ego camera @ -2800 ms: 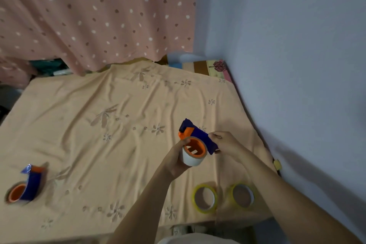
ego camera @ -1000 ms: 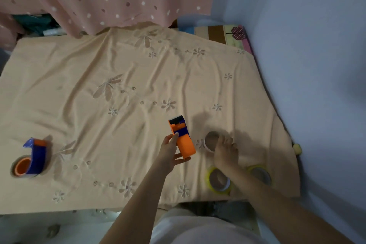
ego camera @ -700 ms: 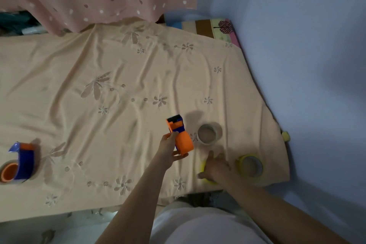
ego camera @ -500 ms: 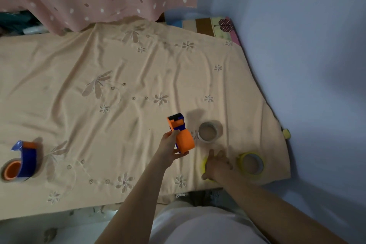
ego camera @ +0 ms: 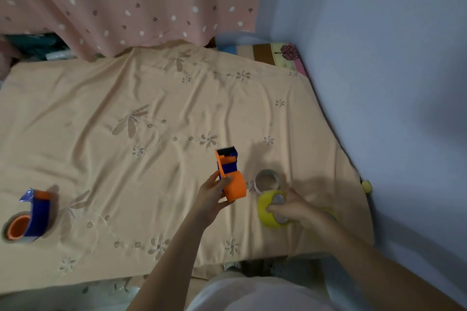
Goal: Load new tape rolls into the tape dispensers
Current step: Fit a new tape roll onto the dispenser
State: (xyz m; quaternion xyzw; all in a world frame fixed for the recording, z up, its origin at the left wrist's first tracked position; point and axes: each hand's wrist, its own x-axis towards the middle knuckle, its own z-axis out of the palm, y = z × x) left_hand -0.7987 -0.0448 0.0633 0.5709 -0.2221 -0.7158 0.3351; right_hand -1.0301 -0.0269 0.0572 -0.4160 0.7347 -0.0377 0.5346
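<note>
Orange plastic showed bare on the hub of the dispenser (ego camera: 229, 175), which the left hand (ego camera: 211, 197) held closed around its lower end above the cloth (ego camera: 126, 159), no roll on it. Its long axis ran away from the person, cutter end pointing far. The right hand (ego camera: 294, 209) had closed on a yellow tape roll (ego camera: 267, 209), tipped on edge. An emptied core (ego camera: 267, 180) lay just beyond. A second dispenser (ego camera: 30, 214), far left, appeared loaded. Fitting the yellow roll remained.
</note>
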